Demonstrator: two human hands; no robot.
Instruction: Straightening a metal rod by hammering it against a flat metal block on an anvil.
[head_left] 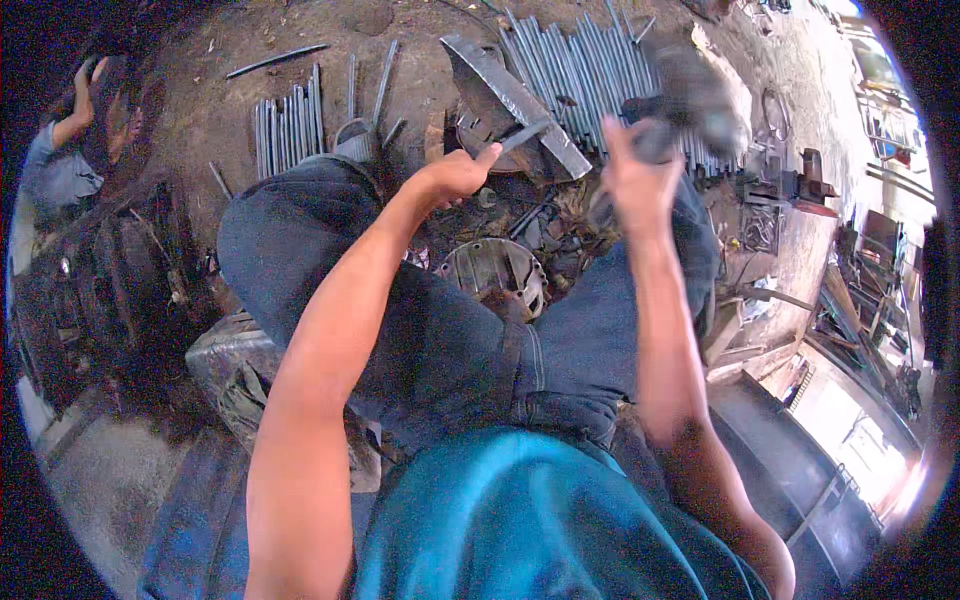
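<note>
over dirt floor (225, 115), gripping bar (524, 136) in closed left hand (460, 180), seemingly steadied against beam (520, 100); clutching blurred tool (695, 105) in curled right hand (642, 185).

I see a plain-looking teal shirt (490, 520) and dark blue denim trousers (425, 345), pale stitching (538, 362) running along a front seam. Both forearms (347, 310) are bare, as are the left hand (460, 178) and the motion-blurred right hand (642, 188).
</note>
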